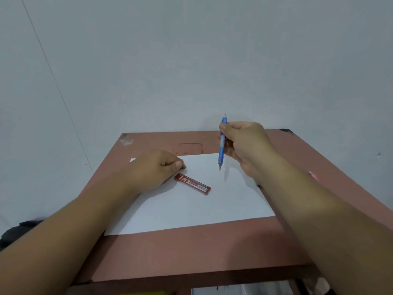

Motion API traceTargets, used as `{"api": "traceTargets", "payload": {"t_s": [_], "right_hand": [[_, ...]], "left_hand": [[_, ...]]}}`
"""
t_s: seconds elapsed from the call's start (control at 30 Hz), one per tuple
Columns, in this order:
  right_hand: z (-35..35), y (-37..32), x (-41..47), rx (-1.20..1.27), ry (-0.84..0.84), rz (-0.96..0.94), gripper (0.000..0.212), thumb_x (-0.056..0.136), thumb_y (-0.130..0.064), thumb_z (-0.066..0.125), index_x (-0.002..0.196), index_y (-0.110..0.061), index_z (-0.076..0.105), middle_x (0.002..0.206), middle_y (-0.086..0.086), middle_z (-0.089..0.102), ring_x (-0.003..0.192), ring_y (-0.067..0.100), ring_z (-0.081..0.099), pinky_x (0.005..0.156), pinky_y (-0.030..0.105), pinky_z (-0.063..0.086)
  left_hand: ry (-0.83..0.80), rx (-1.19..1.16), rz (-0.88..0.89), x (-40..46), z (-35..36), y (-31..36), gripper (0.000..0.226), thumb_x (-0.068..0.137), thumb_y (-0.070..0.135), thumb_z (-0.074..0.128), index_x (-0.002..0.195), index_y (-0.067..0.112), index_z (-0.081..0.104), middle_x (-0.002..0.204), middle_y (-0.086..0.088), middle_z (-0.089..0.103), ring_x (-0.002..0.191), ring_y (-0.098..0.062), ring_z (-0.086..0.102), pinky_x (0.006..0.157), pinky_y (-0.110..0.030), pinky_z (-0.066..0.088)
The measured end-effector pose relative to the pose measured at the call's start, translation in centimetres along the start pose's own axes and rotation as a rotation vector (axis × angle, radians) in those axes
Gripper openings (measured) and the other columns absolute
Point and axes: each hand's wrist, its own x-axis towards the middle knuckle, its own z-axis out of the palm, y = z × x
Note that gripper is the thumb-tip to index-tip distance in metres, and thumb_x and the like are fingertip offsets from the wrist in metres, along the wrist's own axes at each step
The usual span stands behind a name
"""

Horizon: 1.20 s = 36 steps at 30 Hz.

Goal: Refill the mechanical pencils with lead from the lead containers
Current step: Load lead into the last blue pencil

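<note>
One red lead container (192,184) lying closed, contents hidden

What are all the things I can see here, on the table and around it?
mechanical pencil: one, blue, held nearly upright above the paper's far right part, tip down
lead container: one, dark red, flat on the paper near the left hand
sheet of paper: one, white, lying on the table
table: one, reddish brown, against the wall
pink object: one, at the table's right edge, mostly hidden by the right arm; cannot tell what it is
dark object: one, black, low at the left, off the table
wall: pale grey, behind
left hand: fingers curled, resting on the paper
right hand: grips the pencil
</note>
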Motion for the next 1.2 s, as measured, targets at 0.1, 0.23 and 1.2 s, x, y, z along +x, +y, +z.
{"api": "traceTargets", "payload": {"t_s": [0.1,0.23,1.2], "right_hand": [[-2.2,-0.2,-1.3,0.003,-0.072,0.083,0.008,0.097,-0.001,0.063,0.102,0.001,0.069,0.085,0.013,0.066,0.069,0.019,0.064,0.072,0.028,0.063],[-5.3,-0.7,-3.2,-0.109,-0.073,0.062,0.015,0.094,0.001,0.066,0.105,-0.008,0.068,0.098,0.019,0.074,0.082,0.025,0.073,0.079,0.031,0.063],[-20.2,2.8,-5.7,-1.304,0.219,-0.124,0.03,0.098,-0.027,0.058,0.121,-0.016,0.075,0.103,0.004,0.075,0.083,0.016,0.067,0.076,0.03,0.056]], "left_hand": [[-0.026,0.105,-0.003,0.0,-0.4,1.3,0.042,0.104,0.043,0.044,0.078,0.016,0.063,0.078,0.005,0.062,0.074,-0.015,0.058,0.076,-0.038,0.048],[0.002,0.166,0.038,-0.3,-0.3,3.7,0.045,0.104,0.046,0.041,0.069,0.018,0.048,0.069,0.004,0.053,0.065,-0.018,0.05,0.065,-0.037,0.04],[0.043,0.317,0.518,1.5,11.3,18.8,0.054,0.094,0.065,0.051,0.135,0.031,0.057,0.126,0.008,0.065,0.11,-0.01,0.056,0.092,-0.029,0.049]]}}
